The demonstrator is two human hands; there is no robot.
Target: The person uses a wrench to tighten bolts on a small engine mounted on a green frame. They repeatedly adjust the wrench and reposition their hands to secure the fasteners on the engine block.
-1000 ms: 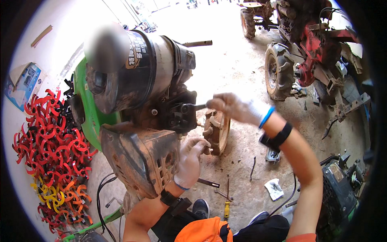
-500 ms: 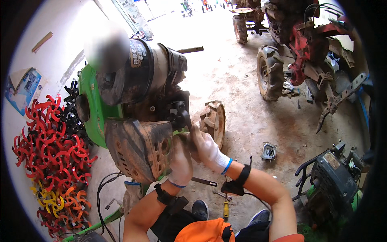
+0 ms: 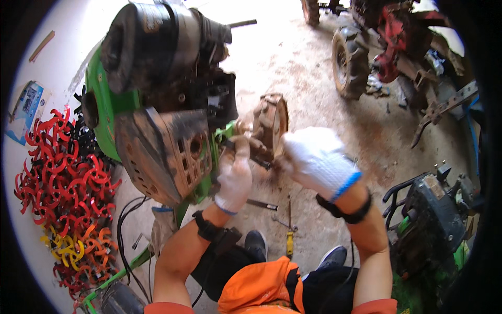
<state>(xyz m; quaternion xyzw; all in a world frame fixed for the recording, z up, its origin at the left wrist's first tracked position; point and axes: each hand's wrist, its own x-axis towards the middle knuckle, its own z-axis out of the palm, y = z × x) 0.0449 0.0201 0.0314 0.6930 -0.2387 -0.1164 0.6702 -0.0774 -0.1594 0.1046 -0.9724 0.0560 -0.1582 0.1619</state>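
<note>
My gloved left hand (image 3: 234, 178) is closed around a dark metal bar (image 3: 259, 159) just right of the dirty, slotted engine cover (image 3: 162, 152). My gloved right hand (image 3: 314, 159) is off to the right, beside the small tractor wheel (image 3: 269, 120), fingers curled; motion blur and the glove hide what they hold, if anything. The black engine (image 3: 209, 94) with its cylindrical housing (image 3: 136, 44) and green tank (image 3: 107, 136) stands above and left of both hands.
Red, yellow and orange curved blades (image 3: 65, 188) are piled at left. A red tiller (image 3: 389, 52) stands at upper right, another machine (image 3: 436, 220) at lower right. A yellow-handled screwdriver (image 3: 289, 243) lies on the floor near my feet. Cables (image 3: 123, 235) hang at lower left.
My right hand has moved down from the engine to meet my left, then away to the right. The engine sits higher in the picture now, as the view has shifted.
</note>
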